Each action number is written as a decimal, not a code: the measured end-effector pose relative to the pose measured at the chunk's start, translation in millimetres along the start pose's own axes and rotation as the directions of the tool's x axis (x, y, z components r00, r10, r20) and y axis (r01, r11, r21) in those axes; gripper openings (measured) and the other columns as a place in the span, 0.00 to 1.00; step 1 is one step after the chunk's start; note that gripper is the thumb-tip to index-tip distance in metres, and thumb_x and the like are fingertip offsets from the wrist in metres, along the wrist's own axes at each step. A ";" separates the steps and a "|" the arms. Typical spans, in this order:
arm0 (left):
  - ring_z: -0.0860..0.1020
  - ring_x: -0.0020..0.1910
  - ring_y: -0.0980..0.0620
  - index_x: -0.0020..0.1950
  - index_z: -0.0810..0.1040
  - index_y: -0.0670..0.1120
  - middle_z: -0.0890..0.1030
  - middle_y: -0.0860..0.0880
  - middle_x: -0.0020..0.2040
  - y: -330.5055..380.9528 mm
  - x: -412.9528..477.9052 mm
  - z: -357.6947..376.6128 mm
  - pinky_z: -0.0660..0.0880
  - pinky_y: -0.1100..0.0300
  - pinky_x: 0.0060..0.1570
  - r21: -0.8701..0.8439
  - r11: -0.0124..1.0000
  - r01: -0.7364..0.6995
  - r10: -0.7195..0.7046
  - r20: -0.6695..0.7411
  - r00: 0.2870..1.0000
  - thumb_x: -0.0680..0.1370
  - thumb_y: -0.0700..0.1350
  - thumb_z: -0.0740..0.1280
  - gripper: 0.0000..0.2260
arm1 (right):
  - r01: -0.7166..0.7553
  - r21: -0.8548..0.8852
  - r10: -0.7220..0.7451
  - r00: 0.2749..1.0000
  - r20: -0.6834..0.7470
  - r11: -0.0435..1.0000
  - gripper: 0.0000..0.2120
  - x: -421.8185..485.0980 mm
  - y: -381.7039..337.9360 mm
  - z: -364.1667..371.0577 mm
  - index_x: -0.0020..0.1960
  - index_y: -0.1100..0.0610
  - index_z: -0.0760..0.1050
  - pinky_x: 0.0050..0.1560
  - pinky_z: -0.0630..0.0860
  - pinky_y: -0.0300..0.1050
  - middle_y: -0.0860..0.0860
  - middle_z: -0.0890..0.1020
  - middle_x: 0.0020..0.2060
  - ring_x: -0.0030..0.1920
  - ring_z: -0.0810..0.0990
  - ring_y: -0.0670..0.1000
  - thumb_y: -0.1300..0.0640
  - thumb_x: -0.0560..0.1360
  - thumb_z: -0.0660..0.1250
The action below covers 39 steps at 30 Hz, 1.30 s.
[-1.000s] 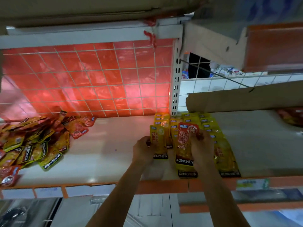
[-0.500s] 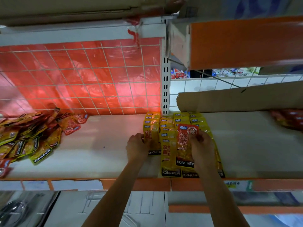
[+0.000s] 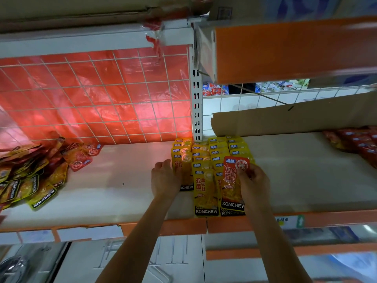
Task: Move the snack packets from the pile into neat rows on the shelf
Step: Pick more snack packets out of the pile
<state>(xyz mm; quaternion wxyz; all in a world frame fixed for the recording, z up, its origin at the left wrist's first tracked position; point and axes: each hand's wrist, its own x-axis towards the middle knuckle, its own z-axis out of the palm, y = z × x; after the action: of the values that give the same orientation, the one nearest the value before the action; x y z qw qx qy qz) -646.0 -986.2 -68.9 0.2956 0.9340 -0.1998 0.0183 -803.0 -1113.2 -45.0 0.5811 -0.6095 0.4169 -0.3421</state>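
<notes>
Two bare forearms reach up from the bottom of the frame to a shop shelf with an orange front edge. The right hand pinches an orange-red snack packet by its top corner, thumb over the round seal, and holds it flat over the near end of the yellow rows, just beside the shelf's front lip. The left hand grips nothing that can be seen; its loosely bent fingers rest against the outer edge of the leftmost row, apparently steadying it. The step in hand looks to be setting down one packet. Since it differs in colour from the yellow stock beneath, the next move likely calls for deciding whether it belongs there, then laying it square with the printed band facing out. Well to the left lies the loose pile, much of it not yet sorted. Behind stand a wire grid backed with red plastic and a cardboard sheet.
</notes>
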 end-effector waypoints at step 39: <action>0.81 0.48 0.53 0.63 0.75 0.49 0.81 0.48 0.54 356.6 -59.9 197.0 0.79 0.61 0.44 -0.577 0.814 0.066 0.252 0.453 0.855 0.76 0.47 0.70 0.17 | 0.056 -0.379 -0.100 0.990 -0.095 0.924 0.15 212.9 0.8 -255.1 0.63 0.53 0.74 0.38 0.74 0.40 0.51 0.80 0.50 0.47 0.80 0.50 0.60 0.78 0.58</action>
<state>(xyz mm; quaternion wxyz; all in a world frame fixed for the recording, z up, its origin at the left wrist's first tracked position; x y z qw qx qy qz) -854.5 -1340.6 -46.1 0.4976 0.7603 -0.3138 -0.2753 -944.0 -1414.0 -37.1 0.4150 -0.7053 0.4822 -0.3128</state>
